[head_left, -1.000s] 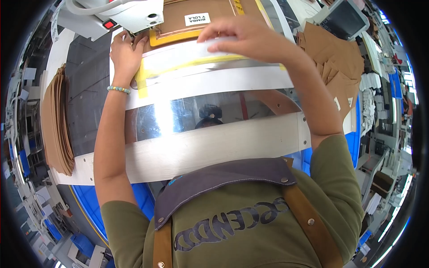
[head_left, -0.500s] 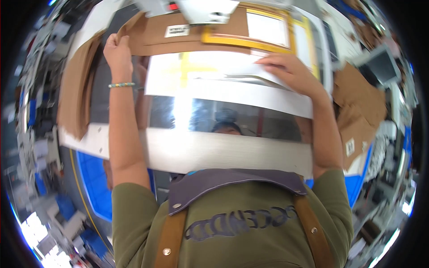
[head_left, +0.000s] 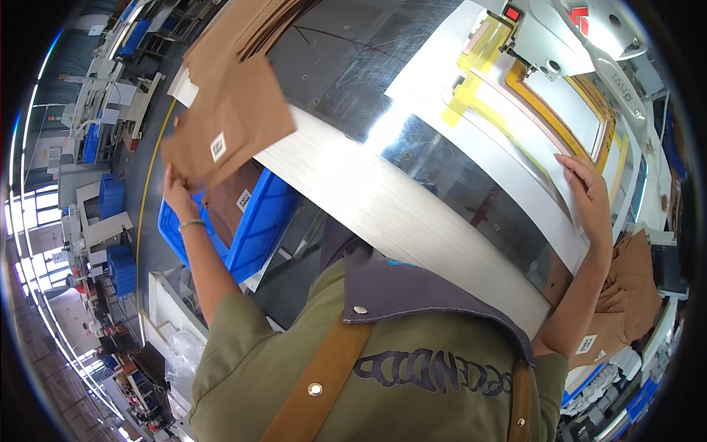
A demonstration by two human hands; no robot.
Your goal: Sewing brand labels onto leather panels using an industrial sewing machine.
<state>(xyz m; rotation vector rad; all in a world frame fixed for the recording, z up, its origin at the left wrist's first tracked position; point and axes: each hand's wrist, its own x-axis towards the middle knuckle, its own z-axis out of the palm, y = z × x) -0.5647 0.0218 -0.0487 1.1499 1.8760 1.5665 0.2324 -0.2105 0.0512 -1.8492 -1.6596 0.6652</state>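
Brown fabric piece [head_left: 228, 129] now lifted off our table [head_left: 383, 199] by left hand [head_left: 177, 197]; right hand [head_left: 589, 193] seemingly flat on template [head_left: 545, 173].

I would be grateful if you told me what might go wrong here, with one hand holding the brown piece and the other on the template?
1. The left hand grips the brown piece only at one lower edge; it hangs off the table over the blue bin and may slip or fold.
2. The right hand rests flat on the template close to the sewing machine head; fingers could be caught if it starts.
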